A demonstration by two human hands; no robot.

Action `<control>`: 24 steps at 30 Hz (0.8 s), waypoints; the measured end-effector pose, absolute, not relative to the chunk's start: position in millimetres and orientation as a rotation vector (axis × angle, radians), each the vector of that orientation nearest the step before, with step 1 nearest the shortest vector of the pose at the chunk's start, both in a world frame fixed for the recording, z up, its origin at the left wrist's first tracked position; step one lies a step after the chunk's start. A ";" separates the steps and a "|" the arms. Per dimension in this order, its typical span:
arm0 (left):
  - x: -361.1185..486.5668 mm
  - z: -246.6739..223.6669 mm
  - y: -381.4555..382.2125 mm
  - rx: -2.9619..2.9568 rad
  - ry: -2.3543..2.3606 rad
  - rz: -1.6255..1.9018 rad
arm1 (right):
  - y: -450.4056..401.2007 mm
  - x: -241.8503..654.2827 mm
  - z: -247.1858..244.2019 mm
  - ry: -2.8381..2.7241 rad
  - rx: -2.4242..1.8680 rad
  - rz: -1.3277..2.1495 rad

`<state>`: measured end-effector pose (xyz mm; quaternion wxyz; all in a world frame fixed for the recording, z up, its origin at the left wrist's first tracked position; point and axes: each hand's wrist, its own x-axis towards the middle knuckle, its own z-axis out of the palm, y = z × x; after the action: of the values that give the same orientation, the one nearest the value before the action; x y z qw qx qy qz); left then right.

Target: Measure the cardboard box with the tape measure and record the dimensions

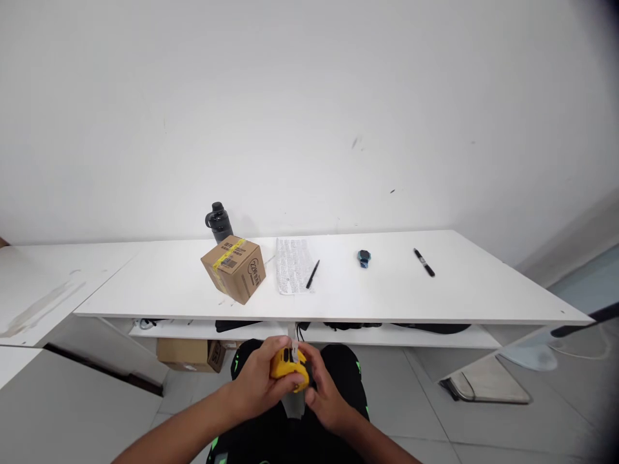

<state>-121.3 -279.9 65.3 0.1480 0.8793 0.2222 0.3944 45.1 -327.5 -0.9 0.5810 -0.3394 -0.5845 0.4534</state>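
In front of my lap, below the desk's front edge, I hold a yellow and black tape measure [289, 365] with both hands. My left hand [260, 381] is wrapped round its left side, the thumb lying across the lower front. My right hand [329, 392] closes on its right side, fingers curled at the top and thumb lower down. A pale strip, perhaps the tape's end, shows at the top between the hands. Part of the case is hidden behind my fingers.
On the white desk [396, 299] are a cardboard box [235, 267], a dark bottle [219, 222], a printed sheet [291, 265], a black pen [313, 274], a blue watch [363, 258] and a black marker [424, 262]. Another carton [186, 354] sits under the desk. A wall stands behind.
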 end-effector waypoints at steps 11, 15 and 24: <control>-115.0 136.6 -249.4 2.967 0.877 1.031 | -319.2 26.8 18.6 -0.830 -1.003 0.968; -132.4 141.9 -181.3 2.706 1.634 1.019 | -322.7 46.5 -6.8 -0.663 -1.152 0.942; -197.4 134.3 -91.2 2.416 1.679 0.582 | -339.4 70.4 -7.3 -0.690 -0.987 1.262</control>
<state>-197.4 -91.2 134.3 0.0714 0.8035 0.5584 0.1936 70.4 -339.4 -7.3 0.6432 -0.4334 -0.3030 0.5538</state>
